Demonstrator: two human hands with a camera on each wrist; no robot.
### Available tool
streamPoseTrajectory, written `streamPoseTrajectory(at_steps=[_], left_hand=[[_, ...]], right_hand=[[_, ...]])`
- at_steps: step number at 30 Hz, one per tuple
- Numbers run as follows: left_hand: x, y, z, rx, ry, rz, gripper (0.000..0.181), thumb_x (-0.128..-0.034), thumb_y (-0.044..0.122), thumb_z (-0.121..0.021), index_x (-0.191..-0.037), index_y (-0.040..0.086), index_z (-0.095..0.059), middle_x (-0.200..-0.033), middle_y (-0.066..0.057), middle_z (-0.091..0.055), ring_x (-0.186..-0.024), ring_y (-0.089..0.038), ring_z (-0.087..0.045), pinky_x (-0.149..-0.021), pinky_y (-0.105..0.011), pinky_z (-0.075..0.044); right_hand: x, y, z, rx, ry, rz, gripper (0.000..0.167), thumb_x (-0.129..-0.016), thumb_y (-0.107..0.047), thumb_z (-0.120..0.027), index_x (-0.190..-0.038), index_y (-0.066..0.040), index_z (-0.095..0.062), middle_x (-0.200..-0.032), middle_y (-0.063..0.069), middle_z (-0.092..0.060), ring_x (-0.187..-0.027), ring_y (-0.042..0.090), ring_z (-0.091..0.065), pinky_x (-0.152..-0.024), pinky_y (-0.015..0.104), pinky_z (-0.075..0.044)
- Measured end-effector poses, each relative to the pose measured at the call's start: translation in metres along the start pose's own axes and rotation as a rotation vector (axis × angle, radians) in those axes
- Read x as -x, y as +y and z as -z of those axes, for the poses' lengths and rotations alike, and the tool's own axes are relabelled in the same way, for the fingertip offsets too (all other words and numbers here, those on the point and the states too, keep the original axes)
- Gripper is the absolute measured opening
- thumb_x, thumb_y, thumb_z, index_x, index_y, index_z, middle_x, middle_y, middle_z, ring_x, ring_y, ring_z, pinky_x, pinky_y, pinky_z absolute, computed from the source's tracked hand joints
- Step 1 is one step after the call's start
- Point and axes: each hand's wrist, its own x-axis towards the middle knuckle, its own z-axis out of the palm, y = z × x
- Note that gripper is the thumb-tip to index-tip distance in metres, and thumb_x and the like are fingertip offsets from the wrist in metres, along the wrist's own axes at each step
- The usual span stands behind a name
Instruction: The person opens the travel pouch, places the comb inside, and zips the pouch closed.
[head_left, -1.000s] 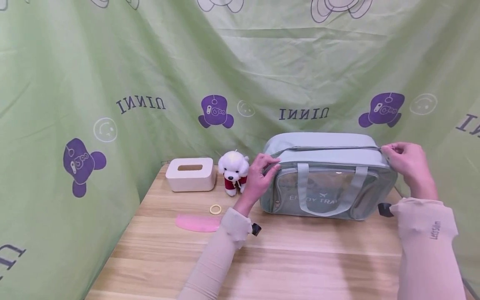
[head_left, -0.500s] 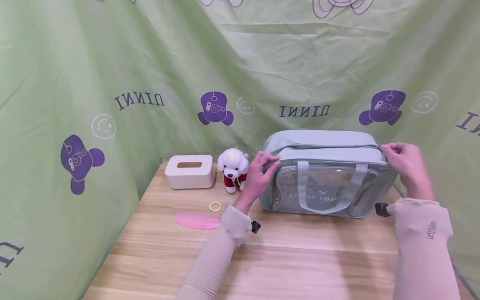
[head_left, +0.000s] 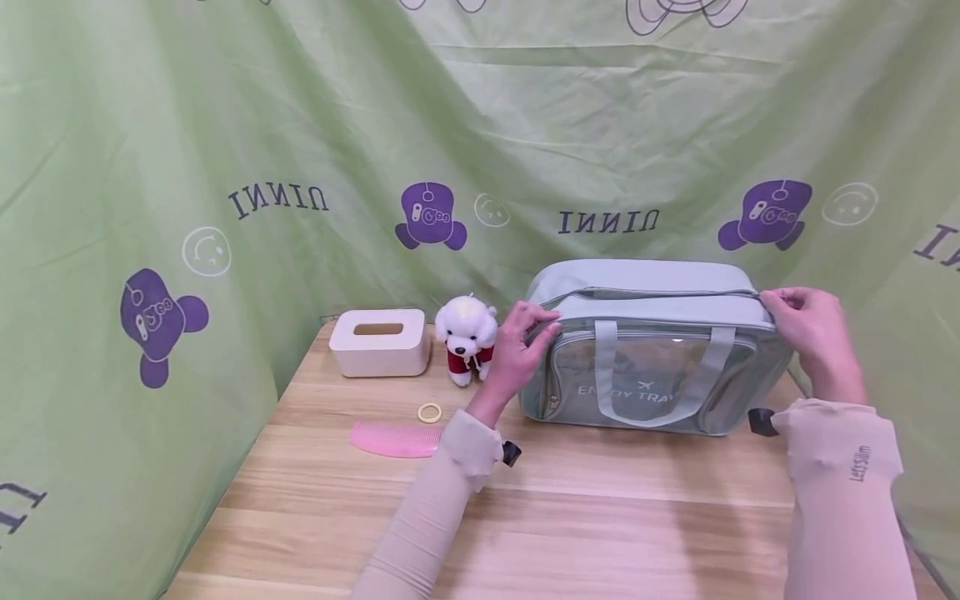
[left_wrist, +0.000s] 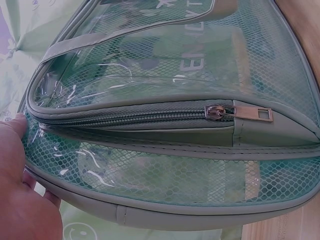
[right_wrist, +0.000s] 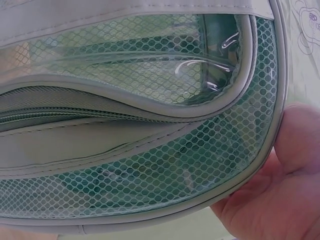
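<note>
A pale green travel bag [head_left: 660, 310] stands upright at the right of the table, with a clear mesh front and a strap handle [head_left: 606, 375]. At its upper left corner my left hand [head_left: 513, 350] pinches the edge, thumb in front. My right hand [head_left: 817, 333] pinches the upper right corner near the end of the top seam; whether a zip pull sits between those fingertips is hidden. A dark slit runs along the bag's top. In the left wrist view, a metal zip pull [left_wrist: 252, 113] lies on the front pocket, beside my left thumb's side of the bag.
Left of the bag stand a white toy dog [head_left: 465, 329] in red and a white tissue box [head_left: 380, 354]. A pink comb [head_left: 393, 440] and a small yellow ring [head_left: 429, 413] lie nearer. A green printed curtain [head_left: 337, 125] hangs behind the wooden table [head_left: 600, 517].
The head view has shifted slightly, so the table and bag sit a little higher in it. Both hands keep their hold on the bag's corners, with scarcely any movement.
</note>
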Motion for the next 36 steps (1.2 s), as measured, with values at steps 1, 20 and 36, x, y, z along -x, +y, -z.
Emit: streamPoseTrajectory(at_steps=[1, 20, 36], left_hand=[[0.0, 0.0, 0.0, 0.0, 0.0, 0.002, 0.02, -0.0975, 0.011, -0.071, -0.117, 0.005, -0.073, -0.109, -0.012, -0.063, -0.103, -0.024, -0.063, -0.096, -0.029, -0.055], [0.0, -0.003, 0.001, -0.008, 0.02, -0.008, 0.02, -0.0975, 0.012, -0.072, -0.117, 0.007, -0.073, -0.11, -0.011, -0.064, -0.105, -0.024, -0.064, -0.098, -0.029, -0.055], [-0.003, 0.003, 0.002, -0.01, 0.004, 0.006, 0.018, -0.098, 0.014, -0.072, -0.115, 0.009, -0.074, -0.109, -0.01, -0.065, -0.105, -0.022, -0.063, -0.094, -0.028, -0.054]], right_hand=[[0.0, 0.0, 0.0, -0.001, 0.0, -0.001, 0.05, -0.106, -0.042, -0.05, -0.13, 0.001, -0.057, -0.08, -0.032, -0.05, -0.081, -0.001, -0.05, -0.067, 0.017, -0.047], [-0.001, -0.002, -0.008, -0.05, 0.068, -0.006, 0.031, -0.104, -0.039, -0.057, -0.12, -0.013, -0.061, -0.081, -0.03, -0.052, -0.08, -0.002, -0.051, -0.066, 0.013, -0.047], [0.015, 0.004, -0.014, -0.191, 0.128, 0.058, 0.025, -0.102, -0.034, -0.066, -0.123, -0.021, -0.068, -0.099, -0.027, -0.056, -0.094, -0.002, -0.05, -0.075, 0.006, -0.043]])
